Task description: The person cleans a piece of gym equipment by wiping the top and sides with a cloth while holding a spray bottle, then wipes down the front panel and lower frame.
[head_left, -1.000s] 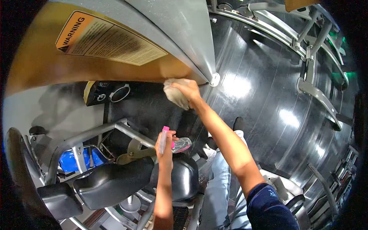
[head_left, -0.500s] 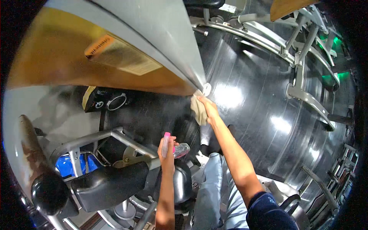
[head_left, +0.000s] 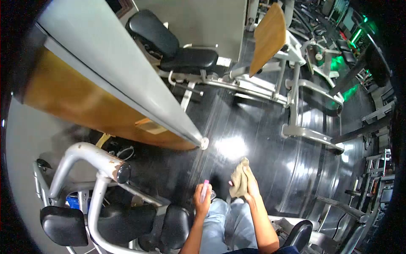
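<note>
My left hand (head_left: 200, 200) is closed around a small clear spray bottle (head_left: 204, 190) with a pink top; most of its body is hidden by the hand and my leg. To its right, my right hand (head_left: 251, 182) grips a beige cloth (head_left: 240, 180) that bunches up over the fingers. Both hands are low in front of my legs, above the dark floor. Ahead and to the left stands a tall grey machine column (head_left: 139, 80) with a brown panel (head_left: 84, 101); the cloth is apart from it.
A white tubular frame with a worn end (head_left: 116, 169) and black pads (head_left: 63, 226) stand close on my left. A black-seated bench (head_left: 188, 59) is behind the column. More gym machines with a wooden board (head_left: 270, 38) stand at the upper right, over glossy black flooring (head_left: 270, 161).
My right hand has drawn the cloth away from the column's lower edge, back toward my body. My left hand, still holding the bottle, sits lower in view. The camera view has shifted upward.
</note>
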Available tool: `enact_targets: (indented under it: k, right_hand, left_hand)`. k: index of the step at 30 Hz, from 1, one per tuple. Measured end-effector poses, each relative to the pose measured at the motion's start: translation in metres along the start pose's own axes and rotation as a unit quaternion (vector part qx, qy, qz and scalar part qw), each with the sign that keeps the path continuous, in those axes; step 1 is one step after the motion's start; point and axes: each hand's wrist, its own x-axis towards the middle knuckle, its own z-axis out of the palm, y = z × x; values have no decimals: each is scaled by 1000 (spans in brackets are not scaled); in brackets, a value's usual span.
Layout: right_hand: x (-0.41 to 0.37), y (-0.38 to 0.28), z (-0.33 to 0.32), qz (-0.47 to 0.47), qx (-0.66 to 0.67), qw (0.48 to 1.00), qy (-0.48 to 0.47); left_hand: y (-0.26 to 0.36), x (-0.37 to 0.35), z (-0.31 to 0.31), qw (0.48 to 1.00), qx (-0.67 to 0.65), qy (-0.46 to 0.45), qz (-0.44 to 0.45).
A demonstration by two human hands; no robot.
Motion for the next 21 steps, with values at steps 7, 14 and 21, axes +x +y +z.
enact_targets:
  k: [7, 14, 21]
  right_hand:
    - [-61, -89, 11, -51, -43, 997, -44]
    - [-98, -163, 19, -81, -122, 987, -62]
    - [-101, -211, 17, -89, -111, 975, -170]
  left_hand:
    - [100, -9, 37, 993, -49, -27, 101]
    - [183, -1, 56, 988, -94, -76, 96]
    - [260, -9, 66, 976, -164, -32, 142]
